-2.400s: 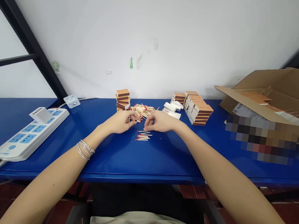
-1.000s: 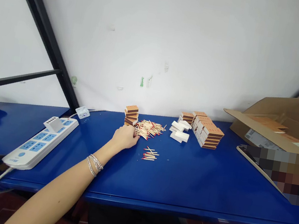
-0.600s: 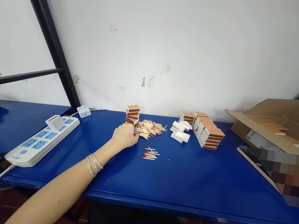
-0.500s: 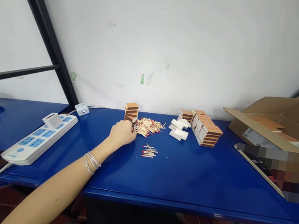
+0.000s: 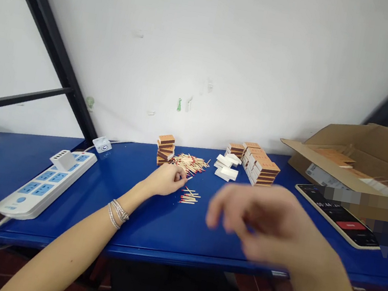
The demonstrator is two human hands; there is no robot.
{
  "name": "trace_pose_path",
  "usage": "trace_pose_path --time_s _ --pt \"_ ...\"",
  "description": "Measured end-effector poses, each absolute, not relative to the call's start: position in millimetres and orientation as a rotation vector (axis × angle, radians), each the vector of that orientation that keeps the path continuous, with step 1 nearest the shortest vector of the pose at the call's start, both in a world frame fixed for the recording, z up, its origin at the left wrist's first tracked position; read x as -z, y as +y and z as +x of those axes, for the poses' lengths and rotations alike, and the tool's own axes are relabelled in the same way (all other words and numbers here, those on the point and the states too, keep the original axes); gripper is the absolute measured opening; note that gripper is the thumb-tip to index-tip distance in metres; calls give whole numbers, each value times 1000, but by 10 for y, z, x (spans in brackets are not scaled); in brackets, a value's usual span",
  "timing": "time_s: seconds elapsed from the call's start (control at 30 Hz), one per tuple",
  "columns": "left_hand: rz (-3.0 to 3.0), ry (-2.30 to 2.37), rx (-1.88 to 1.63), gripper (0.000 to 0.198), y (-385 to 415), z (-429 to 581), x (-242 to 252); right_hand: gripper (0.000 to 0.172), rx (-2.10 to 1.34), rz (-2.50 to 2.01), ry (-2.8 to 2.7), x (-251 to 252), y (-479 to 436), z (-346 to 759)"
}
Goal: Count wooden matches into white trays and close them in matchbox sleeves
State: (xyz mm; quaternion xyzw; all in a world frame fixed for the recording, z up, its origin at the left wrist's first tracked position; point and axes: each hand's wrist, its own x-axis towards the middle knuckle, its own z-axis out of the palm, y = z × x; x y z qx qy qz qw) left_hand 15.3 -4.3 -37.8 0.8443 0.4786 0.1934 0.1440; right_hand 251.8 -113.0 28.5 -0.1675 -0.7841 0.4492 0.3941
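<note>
My left hand is closed in a pinch at the front edge of a loose pile of matches. A single match sticks out from its fingertips. Just in front, a small row of matches lies on the blue table, red heads to the left. Behind the hand stands a short, uneven stack of matchboxes. My right hand, blurred by motion, hangs over the table nearer to me. Its fingers are bent, with a gap between them and the thumb, and nothing shows in it.
White matchbox trays lie beside stacked matchboxes at the back. To the right are an open cardboard box with more boxes and a phone showing a timer. A power strip lies on the left.
My left hand has come away from the matchbox stack, slightly right and nearer, with a match now showing in its fingers. My right hand has come into view from the right.
</note>
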Motion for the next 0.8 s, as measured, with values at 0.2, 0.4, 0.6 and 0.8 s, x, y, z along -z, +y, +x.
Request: trace_pose_path --time_s 0.2,0.4,0.6,0.8 --pt "2421 1196 -529 13 23 139 535 14 -480 -1020 -2089 29 19 2015" --pt "2394 1144 -430 23 40 89 512 16 -381 -1221 -2175 476 389 1988" --pt "2400 1075 -296 26 16 47 401 11 -468 -1206 -2189 598 352 2013" --pt "2451 1637 -342 23 124 -121 338 9 -440 -1076 -2193 730 390 1860"
